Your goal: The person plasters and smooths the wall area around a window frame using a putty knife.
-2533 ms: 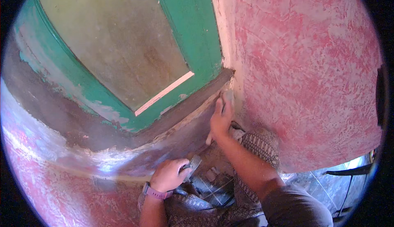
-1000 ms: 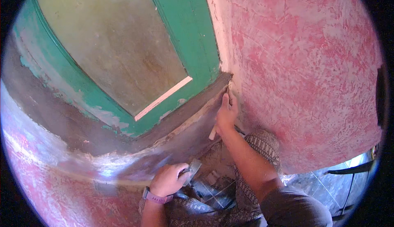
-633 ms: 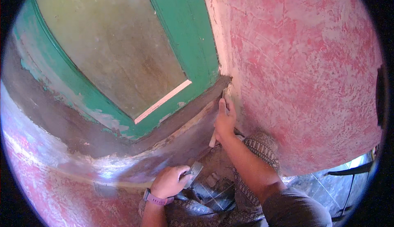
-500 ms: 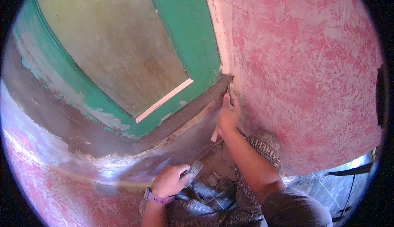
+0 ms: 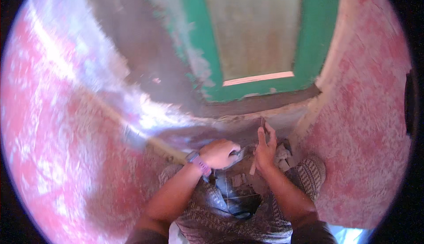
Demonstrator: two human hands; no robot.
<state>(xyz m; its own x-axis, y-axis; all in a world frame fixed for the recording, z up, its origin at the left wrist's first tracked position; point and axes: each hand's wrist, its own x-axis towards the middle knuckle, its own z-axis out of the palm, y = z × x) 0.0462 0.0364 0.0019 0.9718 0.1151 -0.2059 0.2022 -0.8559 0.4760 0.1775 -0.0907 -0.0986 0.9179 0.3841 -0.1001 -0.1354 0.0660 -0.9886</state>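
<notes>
My left hand (image 5: pixel 217 154), with a purple-strapped watch at the wrist, is closed round a flat grey-bladed tool (image 5: pixel 237 156); its exact kind is hard to make out. Close by on the right, my right hand (image 5: pixel 266 150) grips a slim tool with a light wooden handle (image 5: pixel 252 169). The dark narrow tip points up toward the wall, the forefinger lying along it. Beyond both hands runs a band of grey-brown plaster (image 5: pixel 247 105) beneath a green frame (image 5: pixel 207 60) around a cloudy panel (image 5: pixel 258 27).
Blotchy pink walls stand at the left (image 5: pixel 48 155) and right (image 5: pixel 366 111). A pale ledge (image 5: pixel 165 149) curves along the lower wall. Rubble-like pieces (image 5: pixel 282 155) lie by my patterned-cloth knee (image 5: pixel 312 173). Dark tiles show between my legs.
My view has swung left. The right hand has come down from the frame's lower right corner, bringing its tool near the left hand. Both hands keep their tools.
</notes>
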